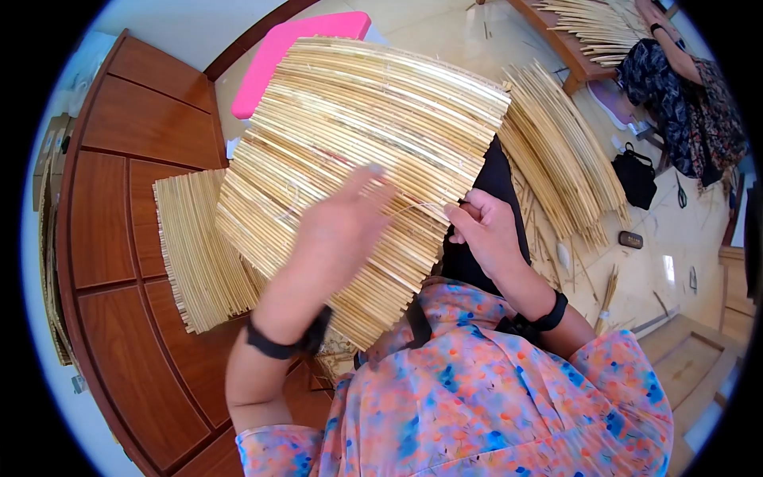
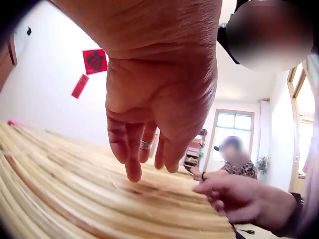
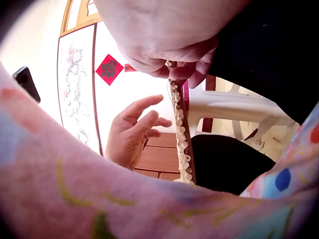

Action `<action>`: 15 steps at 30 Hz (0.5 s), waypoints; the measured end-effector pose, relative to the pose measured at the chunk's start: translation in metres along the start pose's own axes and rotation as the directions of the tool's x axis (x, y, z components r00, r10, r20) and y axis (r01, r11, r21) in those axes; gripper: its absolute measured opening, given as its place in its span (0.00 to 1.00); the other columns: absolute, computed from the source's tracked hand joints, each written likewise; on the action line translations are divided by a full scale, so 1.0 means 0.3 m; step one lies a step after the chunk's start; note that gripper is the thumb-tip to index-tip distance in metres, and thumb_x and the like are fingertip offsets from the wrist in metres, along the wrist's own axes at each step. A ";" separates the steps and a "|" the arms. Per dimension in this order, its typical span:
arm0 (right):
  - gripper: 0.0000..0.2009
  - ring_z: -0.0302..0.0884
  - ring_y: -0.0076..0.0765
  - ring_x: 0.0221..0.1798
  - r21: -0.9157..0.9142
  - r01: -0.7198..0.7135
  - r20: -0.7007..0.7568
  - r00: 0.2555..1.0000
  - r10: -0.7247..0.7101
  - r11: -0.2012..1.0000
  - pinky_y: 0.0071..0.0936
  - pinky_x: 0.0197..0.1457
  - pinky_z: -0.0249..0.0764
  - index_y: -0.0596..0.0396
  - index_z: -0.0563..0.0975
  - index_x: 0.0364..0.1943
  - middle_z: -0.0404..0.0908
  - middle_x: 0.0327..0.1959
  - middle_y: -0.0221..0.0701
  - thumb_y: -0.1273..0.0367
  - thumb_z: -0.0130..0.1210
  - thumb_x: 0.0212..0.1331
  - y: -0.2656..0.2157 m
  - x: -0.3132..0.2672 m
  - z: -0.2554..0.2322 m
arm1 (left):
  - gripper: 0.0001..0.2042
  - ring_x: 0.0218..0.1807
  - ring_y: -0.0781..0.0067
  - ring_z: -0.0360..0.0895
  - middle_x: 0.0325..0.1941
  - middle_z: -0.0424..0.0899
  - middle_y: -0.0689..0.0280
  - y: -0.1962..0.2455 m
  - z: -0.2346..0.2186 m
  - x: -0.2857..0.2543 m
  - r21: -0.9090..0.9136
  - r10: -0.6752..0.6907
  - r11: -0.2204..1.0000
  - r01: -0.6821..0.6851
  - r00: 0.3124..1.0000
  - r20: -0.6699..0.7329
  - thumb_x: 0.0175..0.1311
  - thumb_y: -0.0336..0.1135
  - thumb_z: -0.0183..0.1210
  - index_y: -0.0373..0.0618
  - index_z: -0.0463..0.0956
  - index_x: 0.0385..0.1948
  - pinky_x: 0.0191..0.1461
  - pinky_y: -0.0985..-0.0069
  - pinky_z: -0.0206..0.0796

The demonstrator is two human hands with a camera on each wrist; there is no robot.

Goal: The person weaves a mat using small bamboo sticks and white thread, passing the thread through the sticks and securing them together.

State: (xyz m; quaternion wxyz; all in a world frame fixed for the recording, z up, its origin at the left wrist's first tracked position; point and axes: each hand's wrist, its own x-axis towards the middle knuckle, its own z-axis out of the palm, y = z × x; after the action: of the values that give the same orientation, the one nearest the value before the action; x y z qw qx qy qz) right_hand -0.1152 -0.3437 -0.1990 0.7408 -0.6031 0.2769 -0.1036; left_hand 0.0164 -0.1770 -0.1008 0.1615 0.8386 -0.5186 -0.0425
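Note:
A mat of straw-coloured reed stalks (image 1: pixel 342 119) lies tilted across the person's lap, its stalks side by side. At its right edge the right hand (image 1: pixel 489 226) pinches the border between thumb and fingers, with a pale thread (image 1: pixel 417 207) running leftward from there over the stalks. In the right wrist view the round cut ends (image 3: pixel 181 129) of the stalks show below that hand. Blurred in the head view, the left hand (image 1: pixel 342 230) hovers over the mat's middle. Its fingers (image 2: pixel 133 149) hang loosely spread above the stalks, one wearing a ring, and hold nothing visible.
Another reed mat (image 1: pixel 199 246) leans by the brown wooden panelling (image 1: pixel 151 103) on the left. Loose stalks (image 1: pixel 556 151) lie bundled on the floor to the right. A pink stool top (image 1: pixel 270 56) stands beyond the mat; another person (image 1: pixel 675 103) sits at far right.

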 end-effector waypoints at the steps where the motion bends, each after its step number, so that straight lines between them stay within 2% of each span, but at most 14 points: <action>1: 0.09 0.71 0.15 0.22 0.002 0.002 -0.005 1.000 -0.002 1.000 0.19 0.24 0.70 0.62 0.77 0.30 0.78 0.21 0.26 0.68 0.61 0.60 -0.003 -0.001 0.001 | 0.13 0.39 0.54 0.82 0.54 0.78 0.59 0.043 0.048 0.012 -0.011 -0.019 1.000 0.019 1.000 0.007 0.58 0.26 0.61 0.45 0.78 0.45 0.38 0.66 0.78; 4: 0.09 0.71 0.15 0.21 -0.019 0.018 -0.041 0.999 -0.019 1.000 0.19 0.24 0.69 0.62 0.78 0.31 0.79 0.21 0.26 0.68 0.61 0.60 0.030 0.005 -0.001 | 0.08 0.31 0.54 0.81 0.45 0.78 0.61 0.075 0.155 0.027 0.063 0.010 0.998 -0.009 1.000 -0.021 0.59 0.28 0.59 0.43 0.76 0.39 0.31 0.65 0.76; 5: 0.09 0.71 0.15 0.21 -0.016 0.010 -0.039 0.999 -0.011 1.000 0.19 0.24 0.69 0.62 0.78 0.32 0.79 0.21 0.26 0.69 0.61 0.60 0.032 0.004 -0.003 | 0.04 0.27 0.55 0.80 0.41 0.77 0.62 0.074 0.175 0.024 0.115 0.080 0.990 -0.077 0.996 -0.024 0.59 0.28 0.58 0.43 0.74 0.34 0.25 0.66 0.74; 8: 0.08 0.71 0.14 0.22 0.001 -0.018 -0.027 0.999 0.018 1.000 0.18 0.23 0.68 0.62 0.79 0.33 0.78 0.20 0.26 0.69 0.61 0.60 0.007 -0.003 -0.004 | 0.04 0.27 0.53 0.80 0.37 0.78 0.59 0.093 0.167 0.027 0.100 -0.025 0.995 0.020 0.998 0.050 0.60 0.28 0.57 0.41 0.73 0.34 0.26 0.64 0.72; 11: 0.08 0.70 0.14 0.22 0.014 -0.022 -0.021 1.000 0.022 1.000 0.19 0.23 0.67 0.63 0.79 0.33 0.78 0.20 0.26 0.69 0.61 0.60 -0.009 -0.011 0.000 | 0.03 0.28 0.50 0.79 0.30 0.78 0.55 0.074 0.147 0.044 -0.244 -0.174 0.949 0.199 0.977 0.123 0.61 0.27 0.57 0.40 0.73 0.33 0.28 0.61 0.70; 14: 0.09 0.69 0.14 0.21 -0.013 0.005 -0.024 1.000 -0.005 1.000 0.19 0.23 0.65 0.63 0.79 0.33 0.78 0.20 0.26 0.69 0.60 0.60 0.020 0.002 -0.008 | 0.04 0.27 0.51 0.78 0.24 0.76 0.53 0.067 0.105 0.046 -0.175 -0.118 0.970 0.170 0.955 0.273 0.61 0.27 0.58 0.37 0.74 0.31 0.30 0.62 0.69; 15: 0.09 0.68 0.14 0.22 -0.034 0.000 -0.017 1.000 -0.001 0.999 0.19 0.23 0.65 0.64 0.79 0.33 0.78 0.20 0.26 0.69 0.60 0.60 0.027 0.004 -0.016 | 0.04 0.29 0.55 0.78 0.27 0.77 0.54 0.059 0.094 0.051 -0.246 -0.093 0.954 0.171 0.950 0.299 0.62 0.28 0.58 0.37 0.75 0.30 0.33 0.65 0.69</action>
State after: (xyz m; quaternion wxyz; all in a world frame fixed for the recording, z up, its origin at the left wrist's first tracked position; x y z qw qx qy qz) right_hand -0.1181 -0.3463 -0.2076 0.7281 -0.6149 0.2846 -0.1041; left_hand 0.0015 -0.2043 -0.1203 0.1946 0.8271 -0.4678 -0.2432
